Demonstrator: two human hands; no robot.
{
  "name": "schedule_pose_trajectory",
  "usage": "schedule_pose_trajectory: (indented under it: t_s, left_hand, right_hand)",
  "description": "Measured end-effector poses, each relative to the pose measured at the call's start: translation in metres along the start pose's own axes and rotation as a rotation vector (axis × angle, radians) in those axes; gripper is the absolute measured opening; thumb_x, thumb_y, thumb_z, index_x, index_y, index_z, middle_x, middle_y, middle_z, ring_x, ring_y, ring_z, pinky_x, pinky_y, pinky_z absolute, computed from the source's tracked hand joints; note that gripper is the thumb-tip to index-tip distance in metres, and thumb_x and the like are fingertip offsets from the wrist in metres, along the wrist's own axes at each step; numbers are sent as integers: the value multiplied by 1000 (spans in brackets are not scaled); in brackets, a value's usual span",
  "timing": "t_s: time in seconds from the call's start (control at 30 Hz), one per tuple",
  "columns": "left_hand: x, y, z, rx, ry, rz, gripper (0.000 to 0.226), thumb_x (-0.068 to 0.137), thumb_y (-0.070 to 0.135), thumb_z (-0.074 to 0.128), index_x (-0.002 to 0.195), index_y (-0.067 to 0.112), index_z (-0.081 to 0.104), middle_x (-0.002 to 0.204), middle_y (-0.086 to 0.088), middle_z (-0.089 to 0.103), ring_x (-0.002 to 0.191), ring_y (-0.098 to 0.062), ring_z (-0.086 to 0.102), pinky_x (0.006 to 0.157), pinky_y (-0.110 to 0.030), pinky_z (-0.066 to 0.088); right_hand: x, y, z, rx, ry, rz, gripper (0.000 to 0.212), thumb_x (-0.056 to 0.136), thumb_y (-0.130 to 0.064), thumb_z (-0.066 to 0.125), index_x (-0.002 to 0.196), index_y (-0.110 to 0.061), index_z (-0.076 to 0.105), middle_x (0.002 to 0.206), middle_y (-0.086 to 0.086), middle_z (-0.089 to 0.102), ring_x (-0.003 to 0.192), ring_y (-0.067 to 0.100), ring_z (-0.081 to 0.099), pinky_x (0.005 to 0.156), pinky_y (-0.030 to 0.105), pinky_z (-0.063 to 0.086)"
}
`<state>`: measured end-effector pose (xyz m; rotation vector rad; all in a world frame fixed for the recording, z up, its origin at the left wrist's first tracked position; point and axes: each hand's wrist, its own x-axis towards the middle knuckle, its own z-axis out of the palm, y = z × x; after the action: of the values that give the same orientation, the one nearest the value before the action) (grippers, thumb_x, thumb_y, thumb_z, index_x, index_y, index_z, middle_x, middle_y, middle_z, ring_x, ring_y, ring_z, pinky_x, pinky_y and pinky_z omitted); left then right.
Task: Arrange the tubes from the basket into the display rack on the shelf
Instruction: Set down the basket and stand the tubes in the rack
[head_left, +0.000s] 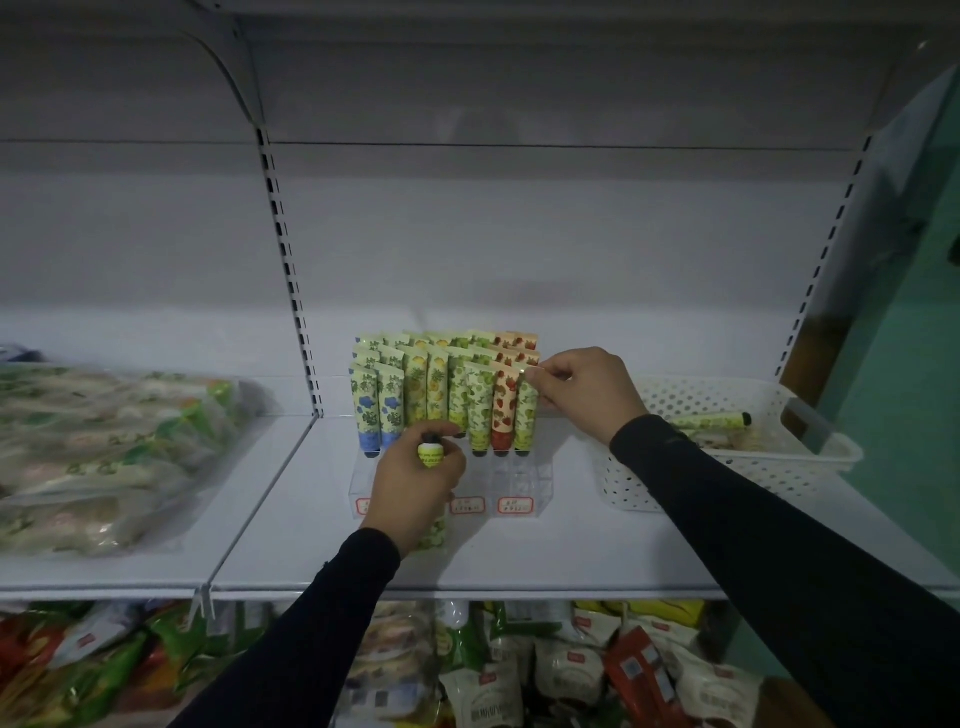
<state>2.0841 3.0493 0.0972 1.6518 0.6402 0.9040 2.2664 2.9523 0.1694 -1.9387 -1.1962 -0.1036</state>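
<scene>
A clear display rack (522, 483) stands mid-shelf, filled with several upright tubes (415, 395) in blue, yellow, green and strawberry prints. My left hand (415, 483) is closed around a green-patterned tube (431, 452), cap end up, just in front of the rack's front row. My right hand (587, 389) pinches the top edge of a green tube (525, 410) standing at the right end of the front row. To the right sits the white perforated basket (727, 467), with one green tube (711, 420) lying inside.
Bagged goods (104, 447) lie on the left shelf section. A perforated shelf upright (291, 291) divides the two sections. Packaged snacks (519, 670) fill the lower shelf. A teal wall (914, 364) is at the right.
</scene>
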Motion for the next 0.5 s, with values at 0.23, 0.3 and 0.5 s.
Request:
schedule_pose_trajectory:
  t_s: [0.23, 0.3, 0.5]
  left_hand:
    - [-5, 11, -2, -69, -21, -46, 26, 92, 2, 54, 108, 21, 63, 101, -7, 63, 62, -17, 58, 55, -24, 50]
    - [-7, 17, -4, -128, -25, -58, 30, 92, 0, 52, 111, 21, 61, 105, -10, 63, 65, -18, 59, 57, -24, 52]
    - [-10, 33, -3, -415, -35, -114, 36, 90, -8, 56, 119, 13, 58, 108, -11, 67, 91, -27, 69, 85, -39, 58]
  right_hand:
    - [-2, 0, -7, -84, 70, 23, 60, 95, -51, 49, 71, 2, 64, 71, 17, 67, 67, 26, 62, 69, 31, 49]
    - [-7, -1, -9, -90, 117, 7, 60, 96, -50, 46, 73, 3, 64, 75, 18, 68, 71, 29, 63, 74, 34, 53]
    - [-39, -17, -10, 21, 76, 1, 39, 95, -41, 55, 83, -8, 72, 83, 3, 71, 79, 19, 66, 75, 31, 53]
